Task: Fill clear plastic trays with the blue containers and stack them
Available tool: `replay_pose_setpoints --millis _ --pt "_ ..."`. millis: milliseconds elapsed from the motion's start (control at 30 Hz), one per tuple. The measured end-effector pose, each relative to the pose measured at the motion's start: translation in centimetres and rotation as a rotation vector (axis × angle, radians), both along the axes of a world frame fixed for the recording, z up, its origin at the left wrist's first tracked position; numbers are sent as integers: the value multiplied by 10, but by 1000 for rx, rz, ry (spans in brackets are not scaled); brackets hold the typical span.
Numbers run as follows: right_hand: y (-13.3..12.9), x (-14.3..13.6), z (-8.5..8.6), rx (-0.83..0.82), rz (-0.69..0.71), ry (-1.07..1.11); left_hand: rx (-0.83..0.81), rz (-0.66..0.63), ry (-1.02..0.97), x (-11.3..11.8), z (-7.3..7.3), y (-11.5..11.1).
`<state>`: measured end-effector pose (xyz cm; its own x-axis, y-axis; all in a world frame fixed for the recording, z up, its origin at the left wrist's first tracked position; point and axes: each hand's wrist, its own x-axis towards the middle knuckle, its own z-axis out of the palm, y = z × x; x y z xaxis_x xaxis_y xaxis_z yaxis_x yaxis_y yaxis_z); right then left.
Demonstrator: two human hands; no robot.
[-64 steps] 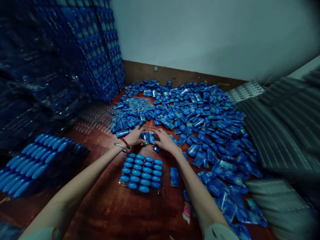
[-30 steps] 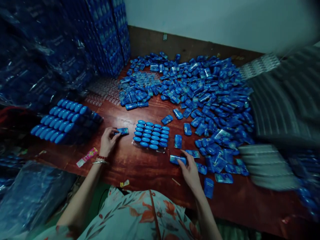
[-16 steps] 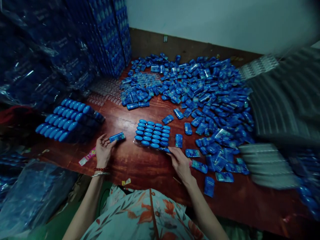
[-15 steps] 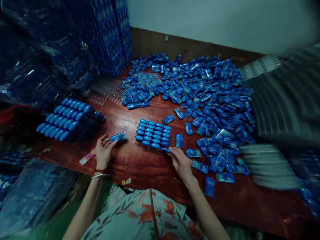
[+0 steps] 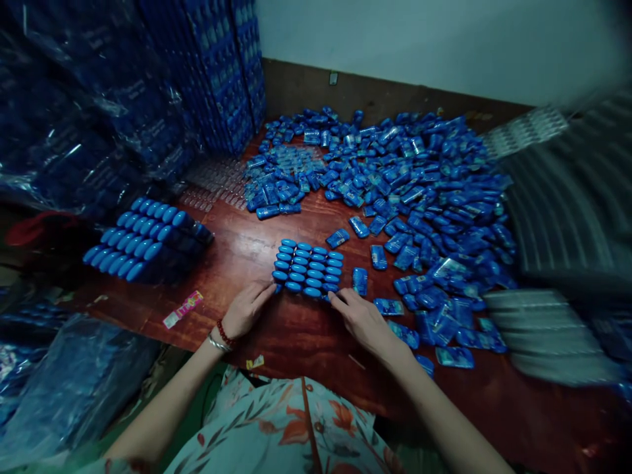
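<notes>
A block of small blue packs [image 5: 309, 268], set in rows with their rounded ends up, stands on the brown table in front of me. At its front left corner my left hand [image 5: 249, 307] pinches a blue pack, mostly hidden by the fingers. On the other side, my right hand [image 5: 359, 319] has its fingers closed on a blue pack at the front right corner. A few loose blue packs, one of them [image 5: 360, 281] just right of the block, lie near my right hand.
A wide heap of blue packs [image 5: 409, 178] covers the back and right. At left stands a stack of blue packs [image 5: 141, 240], with wrapped bundles [image 5: 99, 99] behind. Clear trays [image 5: 217, 184], a pink strip [image 5: 184, 309] and grey ridged sheets [image 5: 548, 336] lie around.
My left hand has moved right with its blue pack, from the open table to the block's front left corner. The right hand stays at the front right corner.
</notes>
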<state>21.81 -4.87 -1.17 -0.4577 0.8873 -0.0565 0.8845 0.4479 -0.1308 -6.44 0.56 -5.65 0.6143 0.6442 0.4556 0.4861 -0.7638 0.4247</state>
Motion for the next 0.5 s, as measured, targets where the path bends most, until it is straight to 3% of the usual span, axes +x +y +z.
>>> replay_pose_setpoints --millis 100,300,400,500 --pt "1 -2 4 -25 -1 -52 73 -105 143 -2 11 12" --pt "6 -20 16 -72 -18 -126 61 -260 369 3 24 32" --pt "7 -29 13 -27 -28 -162 52 -247 355 5 22 31" --pt "-2 -31 1 103 -69 -137 14 -145 280 3 14 21"
